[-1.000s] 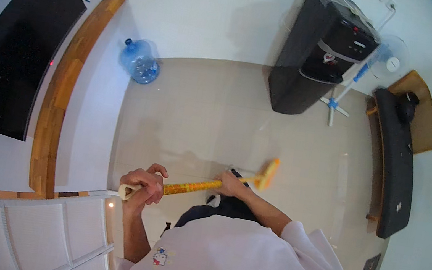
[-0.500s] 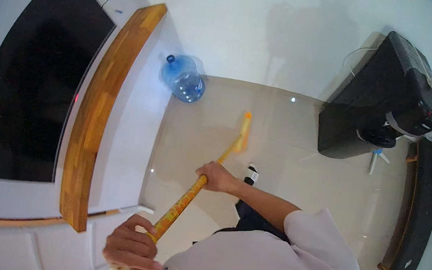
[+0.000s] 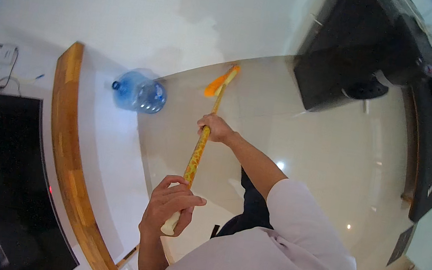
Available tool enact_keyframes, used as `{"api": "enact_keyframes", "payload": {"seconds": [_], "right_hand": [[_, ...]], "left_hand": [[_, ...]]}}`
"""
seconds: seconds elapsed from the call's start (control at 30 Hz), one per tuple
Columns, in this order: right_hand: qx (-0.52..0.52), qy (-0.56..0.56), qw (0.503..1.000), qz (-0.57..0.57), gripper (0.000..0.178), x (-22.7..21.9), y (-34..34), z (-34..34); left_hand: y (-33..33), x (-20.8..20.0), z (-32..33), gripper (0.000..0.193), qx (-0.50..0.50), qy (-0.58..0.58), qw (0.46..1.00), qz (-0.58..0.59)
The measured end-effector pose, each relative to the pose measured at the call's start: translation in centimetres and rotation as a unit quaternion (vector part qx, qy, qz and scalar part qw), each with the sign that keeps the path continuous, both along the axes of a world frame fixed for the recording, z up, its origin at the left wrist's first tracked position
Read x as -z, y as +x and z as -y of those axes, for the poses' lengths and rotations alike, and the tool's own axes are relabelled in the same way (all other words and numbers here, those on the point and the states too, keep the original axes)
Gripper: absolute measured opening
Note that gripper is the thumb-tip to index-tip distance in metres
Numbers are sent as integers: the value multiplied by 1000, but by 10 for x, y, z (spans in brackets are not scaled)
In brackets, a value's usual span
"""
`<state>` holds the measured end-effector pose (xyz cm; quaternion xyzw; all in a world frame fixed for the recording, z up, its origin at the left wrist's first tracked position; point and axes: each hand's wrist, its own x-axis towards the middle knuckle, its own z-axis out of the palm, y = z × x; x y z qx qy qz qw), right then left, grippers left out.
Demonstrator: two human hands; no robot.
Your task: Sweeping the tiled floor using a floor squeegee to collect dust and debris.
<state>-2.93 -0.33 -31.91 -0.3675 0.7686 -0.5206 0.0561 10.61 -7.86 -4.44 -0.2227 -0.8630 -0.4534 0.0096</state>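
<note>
A broom (image 3: 199, 152) with a yellow-and-orange patterned stick runs from my hands out to the floor. Its orange head (image 3: 217, 85) rests on the tiles close to the far wall. My left hand (image 3: 172, 206) wraps around the pale end of the stick, near my body. Further down, my right hand (image 3: 216, 128) grips the stick with the arm stretched forward. A clear blue water jug (image 3: 141, 93) lies on its side left of the broom head, against the white wall.
At the far right stands a black water dispenser (image 3: 346, 48). A dark bench (image 3: 428, 155) lines the right wall. To my left are a wooden ledge (image 3: 72, 141) and a black television screen (image 3: 4, 170). Glossy beige floor tiles (image 3: 325, 151) spread ahead and to the right.
My view has turned to the left. The broom head has moved forward to the wall, nearer the jug. Both hands have kept their hold and moved forward with the stick.
</note>
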Motion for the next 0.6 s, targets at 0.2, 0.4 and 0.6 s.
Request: {"api": "enact_keyframes", "payload": {"seconds": [0.2, 0.4, 0.6], "right_hand": [[86, 184, 978, 40, 19, -39, 42, -94], [219, 248, 937, 114, 28, -25, 209, -198], [210, 321, 921, 71, 21, 60, 430, -294]], "left_hand": [[14, -9, -24, 13, -14, 202, 979, -32], [56, 19, -57, 21, 91, 293, 948, 86], [203, 86, -124, 12, 53, 305, 889, 336]]}}
